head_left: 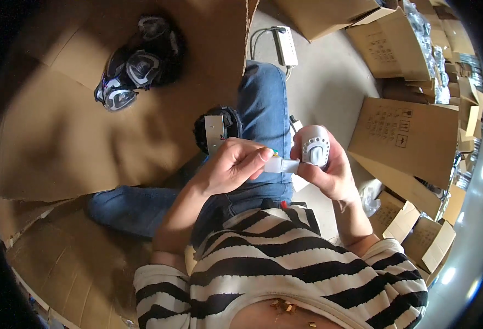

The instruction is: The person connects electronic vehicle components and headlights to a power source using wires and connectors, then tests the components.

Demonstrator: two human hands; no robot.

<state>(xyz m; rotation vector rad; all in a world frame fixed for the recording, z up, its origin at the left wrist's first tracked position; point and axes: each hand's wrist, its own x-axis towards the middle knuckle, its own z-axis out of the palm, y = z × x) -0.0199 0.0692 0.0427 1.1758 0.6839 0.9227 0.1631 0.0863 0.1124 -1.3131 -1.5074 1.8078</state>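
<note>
In front of my lap, my left hand is closed, its thumb and fingers pinching a small white plastic piece with a green and yellow spot at its top. A pale connecting part runs from that piece toward my right hand. My right hand is wrapped round a white rounded device with small dark dots round a raised middle. Whether the pieces are joined I cannot tell. Near my left wrist lies a black round object with a silver metal plate against it.
A large open cardboard sheet or box spreads on the left, holding several black items with clear lenses. A white power strip lies on the grey floor ahead. Cardboard boxes line the right, some with clear plastic-wrapped goods.
</note>
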